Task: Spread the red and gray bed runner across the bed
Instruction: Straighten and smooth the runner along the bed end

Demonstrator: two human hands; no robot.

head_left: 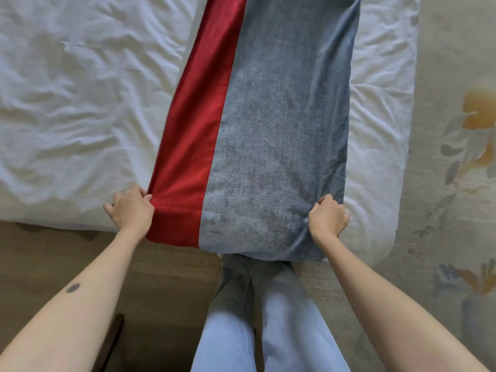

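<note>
The bed runner [271, 124], a red band on its left and a wide gray band on its right, lies lengthwise away from me over the white bed [80, 103]. Its near end hangs over the bed's edge in front of my legs. My left hand [130, 209] grips the red side edge near that end, fingers curled round the cloth. My right hand [328, 217] grips the gray side edge at about the same height. The far end of the runner runs out of the top of the view.
Crumpled white bedding lies on both sides of the runner. Brown floor [53, 264] lies below the bed at left. A pale carpet with a floral pattern [461, 157] covers the floor on the right. My legs in light jeans [268, 331] stand at the bed's edge.
</note>
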